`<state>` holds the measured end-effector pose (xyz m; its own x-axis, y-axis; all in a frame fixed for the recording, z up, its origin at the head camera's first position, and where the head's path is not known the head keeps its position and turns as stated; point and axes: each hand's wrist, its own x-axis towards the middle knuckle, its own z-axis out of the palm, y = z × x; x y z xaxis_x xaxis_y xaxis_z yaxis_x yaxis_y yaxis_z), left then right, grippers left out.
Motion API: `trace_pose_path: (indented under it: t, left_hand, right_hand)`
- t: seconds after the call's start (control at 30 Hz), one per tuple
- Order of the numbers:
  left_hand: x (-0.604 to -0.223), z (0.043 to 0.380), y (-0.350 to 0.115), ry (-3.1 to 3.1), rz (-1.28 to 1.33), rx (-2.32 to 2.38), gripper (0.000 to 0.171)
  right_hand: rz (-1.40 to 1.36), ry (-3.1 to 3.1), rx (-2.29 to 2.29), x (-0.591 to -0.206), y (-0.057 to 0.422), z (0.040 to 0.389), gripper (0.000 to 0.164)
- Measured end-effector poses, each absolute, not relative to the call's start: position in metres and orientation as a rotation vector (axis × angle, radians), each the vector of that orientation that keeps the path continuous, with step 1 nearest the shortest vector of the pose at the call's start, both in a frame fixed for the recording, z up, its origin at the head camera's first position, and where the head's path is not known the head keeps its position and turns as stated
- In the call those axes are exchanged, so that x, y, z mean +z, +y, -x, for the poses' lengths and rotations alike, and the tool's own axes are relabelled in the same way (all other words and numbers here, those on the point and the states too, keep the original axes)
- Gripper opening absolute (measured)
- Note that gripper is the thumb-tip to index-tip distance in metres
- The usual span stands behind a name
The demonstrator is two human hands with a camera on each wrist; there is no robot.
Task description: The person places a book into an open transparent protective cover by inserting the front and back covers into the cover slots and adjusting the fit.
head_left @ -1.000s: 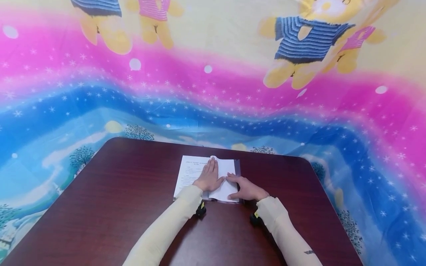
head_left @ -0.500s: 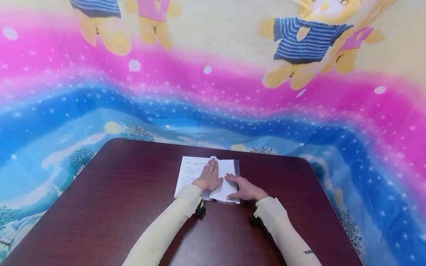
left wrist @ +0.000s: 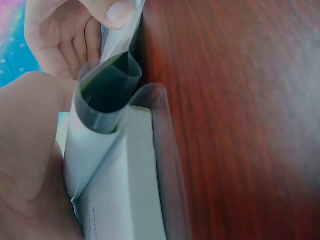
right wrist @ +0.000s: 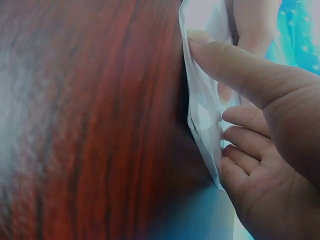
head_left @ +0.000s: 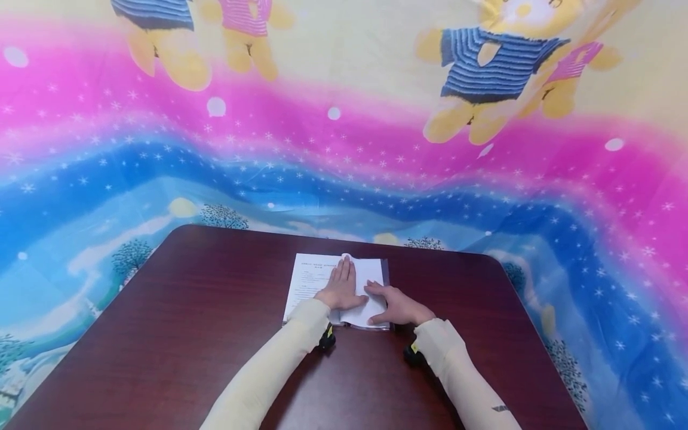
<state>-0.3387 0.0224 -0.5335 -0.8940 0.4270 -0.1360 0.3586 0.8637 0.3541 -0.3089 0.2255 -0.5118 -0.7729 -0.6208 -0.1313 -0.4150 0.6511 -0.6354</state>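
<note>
An open book [head_left: 307, 286] with a clear plastic cover [left wrist: 172, 185] lies on the table. Its left page bears print, and its right side [head_left: 371, 272] is plain white. Along the gutter rests my left hand [head_left: 340, 288], fingers straight and pointing away from me. In the left wrist view the thick page block [left wrist: 142, 175] shows, and the cover bends in a loop [left wrist: 107, 100] at the spine. My right hand [head_left: 400, 303] touches the white side near its outer edge, thumb and fingers spread. Its thumb [right wrist: 230, 62] lies by the near edge in the right wrist view.
The dark red wooden table [head_left: 161, 334] extends around the book on all sides. Behind it hangs a colourful curtain [head_left: 333, 155] printed with bears and snowflakes. Both forearms, in pale sleeves [head_left: 258, 370], reach in from the near side.
</note>
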Motion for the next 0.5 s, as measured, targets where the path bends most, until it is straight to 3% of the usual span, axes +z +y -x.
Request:
trace_pose_path:
  t: [0.5]
  left_hand:
    - [-0.521,0.332,0.025,2.83,-0.686,0.488,0.104]
  right_hand:
    - [0.829,2.553,-0.842,-0.515,0.235,0.311,0.089]
